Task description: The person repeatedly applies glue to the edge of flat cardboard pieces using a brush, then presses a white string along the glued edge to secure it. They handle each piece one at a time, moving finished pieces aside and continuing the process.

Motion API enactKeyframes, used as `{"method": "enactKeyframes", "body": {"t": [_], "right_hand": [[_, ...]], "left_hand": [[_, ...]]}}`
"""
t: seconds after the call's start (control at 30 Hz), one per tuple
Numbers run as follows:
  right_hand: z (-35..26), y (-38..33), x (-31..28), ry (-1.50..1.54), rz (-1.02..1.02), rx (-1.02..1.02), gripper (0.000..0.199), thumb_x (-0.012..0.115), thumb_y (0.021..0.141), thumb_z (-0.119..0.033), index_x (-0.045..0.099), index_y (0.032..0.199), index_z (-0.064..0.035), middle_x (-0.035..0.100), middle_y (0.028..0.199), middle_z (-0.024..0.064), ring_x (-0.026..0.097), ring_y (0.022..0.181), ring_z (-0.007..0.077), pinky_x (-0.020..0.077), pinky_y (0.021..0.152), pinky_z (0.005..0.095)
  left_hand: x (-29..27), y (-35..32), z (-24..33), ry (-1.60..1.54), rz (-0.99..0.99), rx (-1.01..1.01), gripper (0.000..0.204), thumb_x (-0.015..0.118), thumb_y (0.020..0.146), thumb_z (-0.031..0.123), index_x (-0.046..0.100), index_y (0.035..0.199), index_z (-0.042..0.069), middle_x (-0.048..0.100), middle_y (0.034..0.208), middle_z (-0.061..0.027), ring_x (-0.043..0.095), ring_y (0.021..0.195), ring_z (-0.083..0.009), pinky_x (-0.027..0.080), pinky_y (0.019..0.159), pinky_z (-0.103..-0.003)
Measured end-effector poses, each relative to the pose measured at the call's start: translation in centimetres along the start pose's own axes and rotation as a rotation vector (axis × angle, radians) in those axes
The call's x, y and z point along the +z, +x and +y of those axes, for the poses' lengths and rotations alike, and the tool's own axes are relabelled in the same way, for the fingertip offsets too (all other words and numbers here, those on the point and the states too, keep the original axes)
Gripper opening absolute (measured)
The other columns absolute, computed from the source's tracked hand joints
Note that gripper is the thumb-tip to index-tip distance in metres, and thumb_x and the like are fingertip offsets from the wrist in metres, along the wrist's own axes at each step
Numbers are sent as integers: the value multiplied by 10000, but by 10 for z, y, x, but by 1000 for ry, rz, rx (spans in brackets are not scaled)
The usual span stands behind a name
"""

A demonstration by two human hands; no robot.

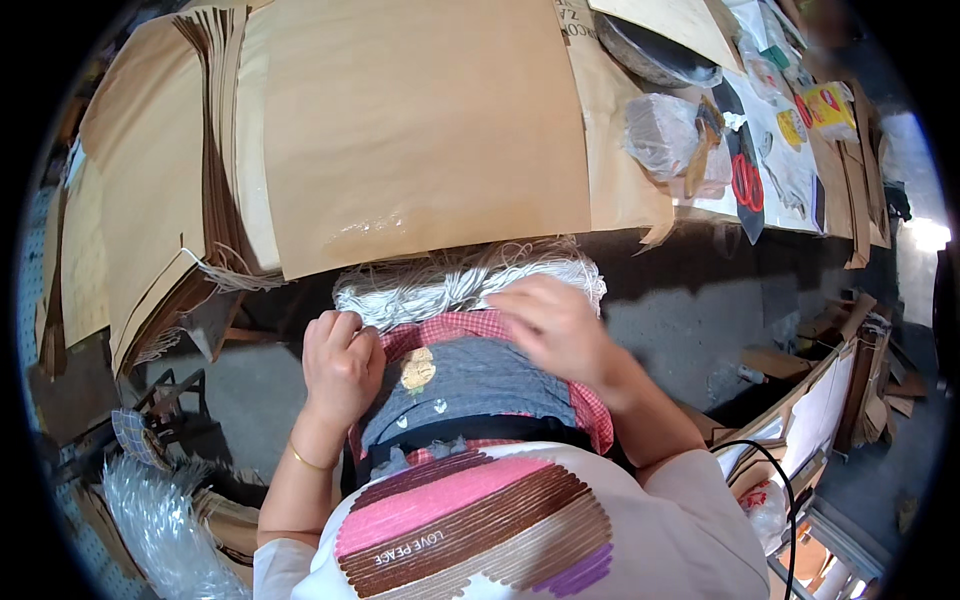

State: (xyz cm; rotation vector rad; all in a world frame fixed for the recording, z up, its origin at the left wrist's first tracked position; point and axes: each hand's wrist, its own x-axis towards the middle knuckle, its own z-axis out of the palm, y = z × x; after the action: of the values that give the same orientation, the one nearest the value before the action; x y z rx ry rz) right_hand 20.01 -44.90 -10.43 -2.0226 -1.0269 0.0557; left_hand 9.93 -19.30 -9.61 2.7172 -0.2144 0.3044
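Note:
A thick bundle of white string (470, 280) lies across my lap, just below the table's near edge. My left hand (343, 358) is closed in a fist beside the bundle's left end; whatever its fingers may hold is hidden. Over the right half of the bundle, my right hand (555, 325) has thumb and fingers drawn together in a pinch on the string. Under the bundle are a red checked cloth (470, 325) and a dark grey apron (480, 375). On the table, a large brown paper sheet (425, 120) reaches to the near edge, with a wet-looking patch near that edge.
Fanned brown paper bags (215, 130) with loose strings lie at the left. Red-handled scissors (747, 183), a clear plastic bag (662, 135) and a dark round pan (655, 50) are on the table's right. Cardboard (790, 450) stands low right; clear plastic strips (165, 530) hang low left.

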Motion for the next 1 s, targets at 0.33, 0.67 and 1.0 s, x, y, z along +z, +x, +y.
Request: {"method": "enactKeyframes", "body": {"t": [0.33, 0.67, 1.0], "right_hand": [[-22, 15, -6, 452, -271, 68, 185, 642, 843, -87, 672, 1012, -21, 627, 846, 115, 611, 760, 250, 480, 662, 344], [28, 38, -109, 179, 17, 526, 103, 680, 802, -76, 698, 872, -2, 666, 788, 53, 619, 733, 117, 484, 654, 243], [94, 35, -42, -30, 151, 510, 68, 695, 731, -39, 662, 784, -13, 586, 877, 102, 630, 805, 203, 519, 699, 291]], "left_hand": [[-102, -14, -11, -715, -45, -379, 111, 633, 836, 60, 588, 773, -20, 494, 609, -14, 443, 543, -95, 306, 482, -225], [-83, 49, -64, -318, 76, -279, 40, 657, 773, -39, 645, 811, -40, 556, 641, -65, 497, 577, -136, 387, 542, -260], [7, 45, -110, -424, 116, -534, 70, 669, 797, 33, 661, 808, -35, 646, 715, -108, 629, 662, -146, 501, 634, -266]]}}
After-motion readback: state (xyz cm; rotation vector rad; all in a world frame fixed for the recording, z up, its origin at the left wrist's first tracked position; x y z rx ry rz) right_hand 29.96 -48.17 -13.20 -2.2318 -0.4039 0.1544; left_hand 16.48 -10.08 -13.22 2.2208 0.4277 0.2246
